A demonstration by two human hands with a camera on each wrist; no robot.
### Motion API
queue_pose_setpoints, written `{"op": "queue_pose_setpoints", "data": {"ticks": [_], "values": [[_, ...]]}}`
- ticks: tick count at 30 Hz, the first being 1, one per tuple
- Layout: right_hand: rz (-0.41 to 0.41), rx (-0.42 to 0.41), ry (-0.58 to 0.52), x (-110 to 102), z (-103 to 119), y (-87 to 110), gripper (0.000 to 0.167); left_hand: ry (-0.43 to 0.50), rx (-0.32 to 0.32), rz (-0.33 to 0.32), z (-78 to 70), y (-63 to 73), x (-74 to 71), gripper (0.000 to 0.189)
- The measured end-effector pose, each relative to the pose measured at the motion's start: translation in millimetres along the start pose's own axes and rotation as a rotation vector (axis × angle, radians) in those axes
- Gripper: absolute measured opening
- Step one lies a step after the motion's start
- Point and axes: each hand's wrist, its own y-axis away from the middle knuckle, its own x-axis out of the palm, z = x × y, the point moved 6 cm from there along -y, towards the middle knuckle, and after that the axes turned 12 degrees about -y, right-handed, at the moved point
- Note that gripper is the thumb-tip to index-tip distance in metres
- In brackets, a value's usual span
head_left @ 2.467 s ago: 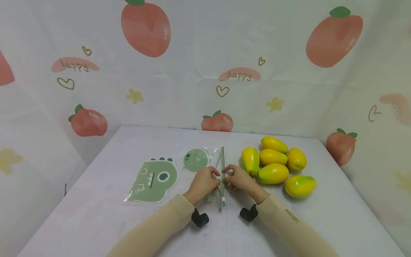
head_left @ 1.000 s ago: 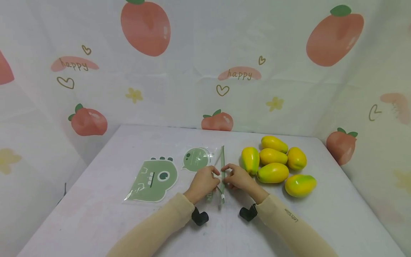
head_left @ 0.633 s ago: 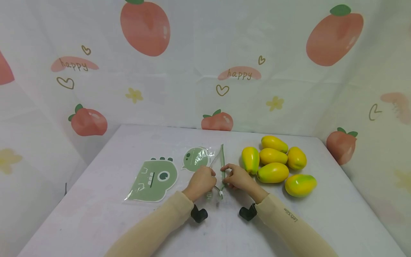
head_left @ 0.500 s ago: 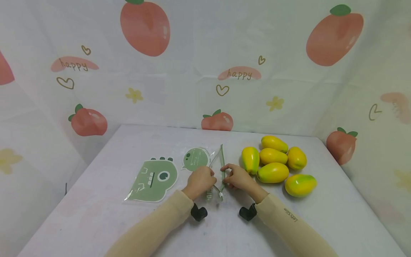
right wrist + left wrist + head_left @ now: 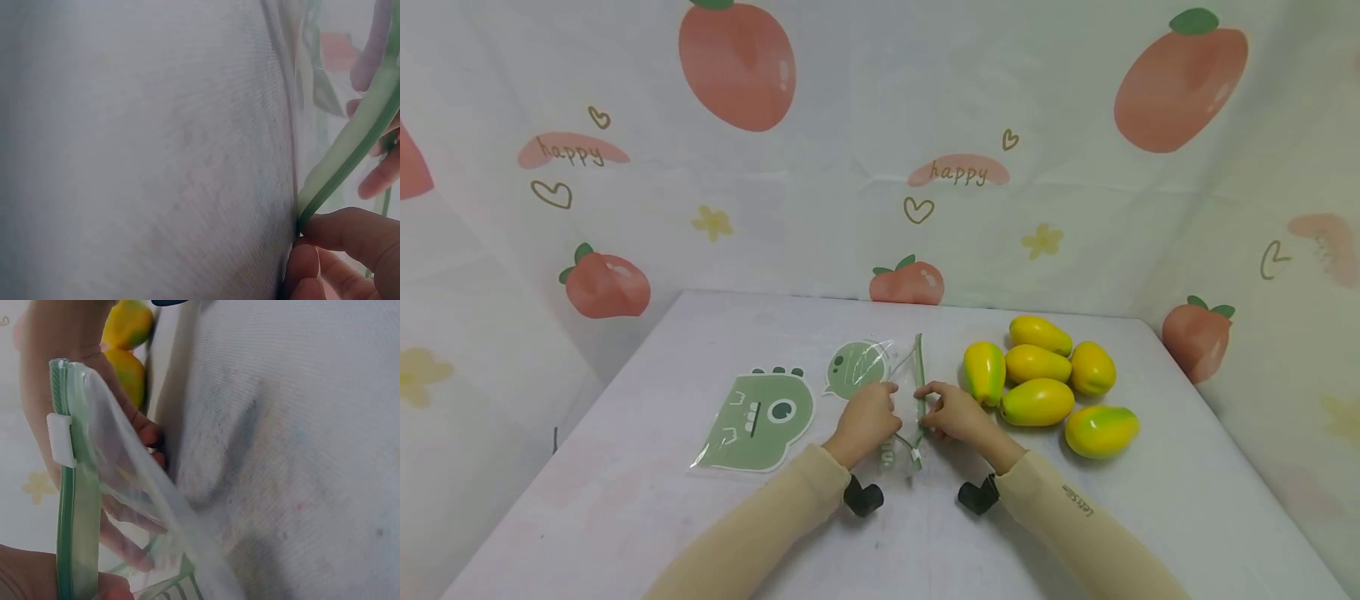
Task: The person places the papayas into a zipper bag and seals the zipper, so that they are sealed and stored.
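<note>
A clear plastic slider zip bag [image 5: 778,412] with a green dinosaur print lies flat across the table, its mouth facing right and spread apart. My left hand [image 5: 867,417] pinches the left lip of that mouth. On the other side, my right hand [image 5: 958,414] grips the right lip [image 5: 919,367], thumb and fingers bent at the green strip. The white slider [image 5: 60,440] sits on the green zip track at the near end of the mouth. Through the film in the left wrist view, fingers of the other hand show.
Several yellow-green mango-like fruits [image 5: 1037,402] are grouped right of the bag, close beyond my right hand; one [image 5: 1101,432] sits apart nearer me. Black wrist cameras [image 5: 863,497] hang below both cuffs. A fruit-printed cloth [image 5: 820,225] stands behind the white table [image 5: 625,517].
My left hand has shifted slightly left with its lip of the bag, so the gap between the lips is wider. The right hand stays nearly in place, and the fruits have not moved.
</note>
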Motion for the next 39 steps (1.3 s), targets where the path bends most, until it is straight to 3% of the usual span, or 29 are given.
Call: {"op": "queue_pose_setpoints", "data": {"ticks": [5, 9, 16, 22, 27, 39], "values": [[0.003, 0.006, 0.001, 0, 0, 0.1, 0.036, 0.059, -0.029, -0.001, 1.9, 1.8, -4.4, 0.055], [0.001, 0.005, 0.01, 0, 0, 0.3, 0.036, 0.181, -0.022, -0.001, 7.1, 0.9, -6.7, 0.056], [0.001, -0.002, 0.013, 0, 1, 1.4, 0.038, 0.463, -0.066, 0.085, 23.5, -2.1, -1.2, 0.053], [0.009, -0.011, -0.003, 0, 2, 1.8, 0.038, 0.581, -0.081, 0.103, 27.5, -0.3, -0.9, 0.05], [0.011, -0.001, -0.003, -2, 0, 2.4, 0.038, 0.623, -0.065, 0.128, 23.9, -0.3, 3.7, 0.05], [0.029, 0.0, -0.016, -3, 1, 1.1, 0.038, 0.59, -0.058, 0.152, 21.8, 0.6, 4.5, 0.051]]}}
